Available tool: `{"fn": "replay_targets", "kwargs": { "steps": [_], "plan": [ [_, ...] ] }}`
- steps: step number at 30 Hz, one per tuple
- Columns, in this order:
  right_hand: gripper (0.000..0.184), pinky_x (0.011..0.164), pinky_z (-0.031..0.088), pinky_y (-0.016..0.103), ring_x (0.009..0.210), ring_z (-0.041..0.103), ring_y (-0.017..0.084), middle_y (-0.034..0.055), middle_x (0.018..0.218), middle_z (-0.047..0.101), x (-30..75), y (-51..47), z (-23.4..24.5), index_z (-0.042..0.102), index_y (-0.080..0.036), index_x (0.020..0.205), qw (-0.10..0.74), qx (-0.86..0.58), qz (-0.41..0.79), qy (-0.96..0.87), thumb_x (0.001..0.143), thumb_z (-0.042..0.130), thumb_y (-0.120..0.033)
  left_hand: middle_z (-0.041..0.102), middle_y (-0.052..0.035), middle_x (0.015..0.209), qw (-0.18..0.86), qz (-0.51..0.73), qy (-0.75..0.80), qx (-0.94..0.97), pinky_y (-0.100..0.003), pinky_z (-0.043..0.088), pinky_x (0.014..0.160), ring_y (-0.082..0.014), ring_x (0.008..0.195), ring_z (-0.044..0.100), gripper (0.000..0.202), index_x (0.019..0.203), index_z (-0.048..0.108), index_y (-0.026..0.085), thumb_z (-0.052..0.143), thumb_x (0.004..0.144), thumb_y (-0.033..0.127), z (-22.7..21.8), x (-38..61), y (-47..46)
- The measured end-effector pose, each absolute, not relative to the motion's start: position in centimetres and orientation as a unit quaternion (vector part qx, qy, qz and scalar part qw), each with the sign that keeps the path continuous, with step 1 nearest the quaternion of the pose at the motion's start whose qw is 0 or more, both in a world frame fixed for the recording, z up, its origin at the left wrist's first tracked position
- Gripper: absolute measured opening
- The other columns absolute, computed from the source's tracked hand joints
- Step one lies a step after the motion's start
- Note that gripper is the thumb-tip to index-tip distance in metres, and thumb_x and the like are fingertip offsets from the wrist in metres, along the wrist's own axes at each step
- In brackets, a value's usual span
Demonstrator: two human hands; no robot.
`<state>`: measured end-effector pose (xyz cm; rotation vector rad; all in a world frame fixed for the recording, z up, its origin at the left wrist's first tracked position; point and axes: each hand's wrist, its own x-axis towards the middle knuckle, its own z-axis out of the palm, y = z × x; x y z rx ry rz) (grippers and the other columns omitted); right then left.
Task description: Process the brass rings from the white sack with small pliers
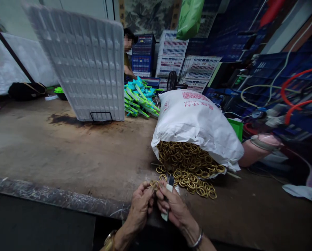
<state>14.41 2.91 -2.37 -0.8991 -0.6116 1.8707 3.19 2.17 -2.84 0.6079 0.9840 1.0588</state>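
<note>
Left hand [142, 199]: pinched small brass-coloured rings [154, 184] over near edge of brown wooden table [106, 153]. Right hand [174, 204]: grasped pale-handled tool [169, 188]. Tabletop stretched leftward.

Two bare hands [141, 202], one pale-handled tool [169, 188], one red-printed white woven sack [195, 116], one rounded pink container [260, 150], brass-coloured metal rings [189, 153] (too many to count).

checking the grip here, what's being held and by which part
Left hand: gold rings, by their edges. Right hand: a tool, by its pale part.
</note>
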Motion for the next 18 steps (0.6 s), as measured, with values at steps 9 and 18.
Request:
{"fn": "replay_targets", "kwargs": {
  "steps": [9,18],
  "plan": [
    [0.032,0.031,0.022,0.012,0.033,0.020,-0.001,-0.0114,0.054,0.043,14.6,3.0,-3.1,0.039,-0.022,0.081,0.481,-0.344,0.776,-0.220,0.071,0.066,-0.036,0.036,0.0123,0.044,0.631,0.519,0.489,0.305,-0.016,0.020,0.035,-0.0027,0.034,0.025,0.047,0.101,0.051,0.018,0.064,0.065,0.045,-2.2,2.4,2.7],
    [0.031,0.032,0.019,0.014,0.033,0.017,0.001,-0.0115,0.054,0.040,14.1,3.1,-2.9,0.042,-0.021,0.081,0.452,-0.399,0.744,-0.287,0.071,0.061,-0.043,0.048,0.0063,0.047,0.656,0.475,0.479,0.340,-0.017,0.030,0.042,-0.0047,0.040,0.036,0.027,0.067,0.055,0.015,0.063,0.067,0.041,-1.6,2.5,2.9]
  ]
}}
